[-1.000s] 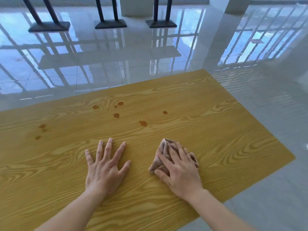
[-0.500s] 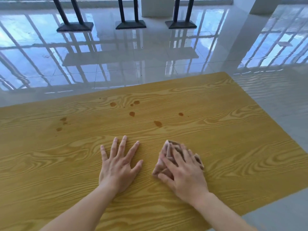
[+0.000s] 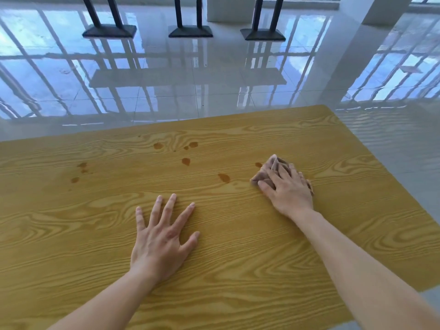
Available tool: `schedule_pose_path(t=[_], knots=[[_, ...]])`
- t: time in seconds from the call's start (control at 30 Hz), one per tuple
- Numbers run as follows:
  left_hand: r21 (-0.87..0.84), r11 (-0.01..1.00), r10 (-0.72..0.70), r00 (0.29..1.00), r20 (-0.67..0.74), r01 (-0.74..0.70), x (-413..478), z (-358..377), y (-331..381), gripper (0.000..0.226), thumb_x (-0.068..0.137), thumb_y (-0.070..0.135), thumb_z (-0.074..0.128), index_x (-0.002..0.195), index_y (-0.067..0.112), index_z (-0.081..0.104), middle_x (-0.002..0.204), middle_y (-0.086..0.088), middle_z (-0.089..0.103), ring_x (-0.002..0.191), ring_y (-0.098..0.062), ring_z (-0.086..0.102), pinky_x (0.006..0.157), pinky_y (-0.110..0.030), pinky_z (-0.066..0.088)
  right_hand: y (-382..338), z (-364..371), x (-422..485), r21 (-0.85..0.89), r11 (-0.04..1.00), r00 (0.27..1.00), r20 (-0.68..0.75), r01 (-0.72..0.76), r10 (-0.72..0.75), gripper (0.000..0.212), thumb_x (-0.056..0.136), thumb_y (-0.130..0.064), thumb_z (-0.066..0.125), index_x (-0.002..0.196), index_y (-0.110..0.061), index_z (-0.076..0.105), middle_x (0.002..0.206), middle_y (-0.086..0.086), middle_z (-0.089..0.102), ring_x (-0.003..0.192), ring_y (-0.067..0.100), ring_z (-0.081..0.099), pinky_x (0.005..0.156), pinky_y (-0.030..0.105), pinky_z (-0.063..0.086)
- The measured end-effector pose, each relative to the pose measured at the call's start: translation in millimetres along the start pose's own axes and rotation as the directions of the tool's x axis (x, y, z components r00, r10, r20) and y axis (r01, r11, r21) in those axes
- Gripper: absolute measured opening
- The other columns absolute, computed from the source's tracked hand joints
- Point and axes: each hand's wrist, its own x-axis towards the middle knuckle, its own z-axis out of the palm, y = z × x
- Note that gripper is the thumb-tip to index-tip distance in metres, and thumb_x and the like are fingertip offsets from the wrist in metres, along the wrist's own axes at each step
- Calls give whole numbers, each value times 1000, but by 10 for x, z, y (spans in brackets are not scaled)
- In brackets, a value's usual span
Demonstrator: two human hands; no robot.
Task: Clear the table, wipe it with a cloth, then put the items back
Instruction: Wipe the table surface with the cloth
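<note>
The right grip [image 3: 287, 189] lies over the cloth [image 3: 276, 164], fingers spread and near straight, pressing the bunched rag down rather than clutching it. The cloth sits on the far right part of the surface [image 3: 250, 270], its far edge peeking out past the fingertips and its left side just beside a small stain [image 3: 258, 164]. The left grip [image 3: 162, 236] is empty, palm down with fingers splayed on bare wood nearer the person, well apart from the cloth; it looks to be bracing

More brown spots [image 3: 185, 161] dot the surface to the left of the cloth, some near, some well off toward the left edge. Beyond lies a glossy floor [image 3: 214, 79] with black stands [image 3: 190, 32]

No items show on the surface, so the clearing seems done and the wiping is in hand, with most marks not yet reached. The next move likely calls for a firm sweep leftward across the spots, keeping weight on the cloth so it does not slip free, and perhaps repeat passes if they have dried. The items to return are out of view
</note>
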Motion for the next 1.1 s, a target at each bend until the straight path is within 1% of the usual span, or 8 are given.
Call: schedule_pose_path(t=[0.17, 0.4, 0.5, 0.67, 0.83, 0.9, 1.0, 1.1], knots=[[9, 1000, 0, 1000, 11, 0, 12, 3, 15, 69, 87, 79, 14, 151, 52, 5, 165, 2, 3, 151, -24, -11, 115, -66, -2, 270, 147, -1217, -67, 975, 976, -33, 211, -214, 58, 94, -71, 16, 149, -54, 8, 161, -16, 9, 151, 12, -4, 122, 40, 6], [17, 1000, -1, 1000, 1, 1, -4, -2, 19, 69, 88, 78, 15, 151, 51, 8, 165, 2, 7, 151, -24, -8, 115, -66, 2, 42, -106, 609, 81, 979, 983, 8, -185, 185, 70, 88, -75, 2, 152, -47, 4, 165, -6, 0, 150, 29, -4, 121, 49, 2], [11, 1000, 8, 1000, -3, -8, -13, 13, -1, 68, 88, 78, 16, 150, 53, 7, 165, 3, 6, 151, -23, -9, 116, -66, 2, -263, -91, 779, 40, 999, 999, 14, -37, 36, 63, 89, -75, 6, 149, -55, 9, 164, -8, 8, 150, 28, -3, 121, 49, 1], [21, 1000, 16, 1000, 15, -16, 3, 15, 6, 68, 90, 76, 22, 152, 49, 13, 164, -1, 12, 151, -27, -1, 114, -68, 6, 289, 49, -345, -69, 966, 968, -23, 249, -251, 58, 92, -74, 6, 148, -57, 9, 161, -14, 4, 151, 13, -3, 122, 43, 7], [32, 999, 13, 1000, 12, -13, 1, 12, 14, 69, 90, 76, 23, 152, 47, 13, 164, -3, 12, 151, -28, 0, 113, -69, 9, 590, -120, 349, 13, 954, 952, -55, -301, 301, 71, 86, -76, -1, 151, -48, 6, 164, -4, 8, 150, 28, 2, 120, 51, 10], [26, 1000, 10, 1000, 23, -11, 4, 16, 12, 69, 90, 76, 22, 152, 48, 12, 164, -2, 12, 151, -27, -1, 114, -69, 9, 251, -137, 530, 59, 934, 933, -48, -352, 355, 71, 87, -74, 0, 152, -46, 6, 165, -2, 7, 149, 35, 3, 120, 52, 5], [25, 1000, 6, 1000, 24, -7, 10, 11, 5, 69, 89, 76, 23, 152, 49, 12, 164, -1, 11, 151, -26, -2, 114, -68, 7, -326, 72, 57, -18, 999, 997, -66, -28, 27, 64, 91, -74, 3, 150, -50, 8, 164, -4, 10, 150, 33, 2, 120, 50, 3], [27, 1000, 9, 1000, 29, -10, -6, 1, 15, 69, 89, 76, 22, 152, 48, 13, 164, -2, 12, 151, -26, -2, 114, -68, 7, -371, 176, -755, -48, 949, 951, 7, 311, -311, 60, 92, -75, 9, 149, -54, 10, 163, -9, 7, 151, 24, -2, 121, 47, 5]])
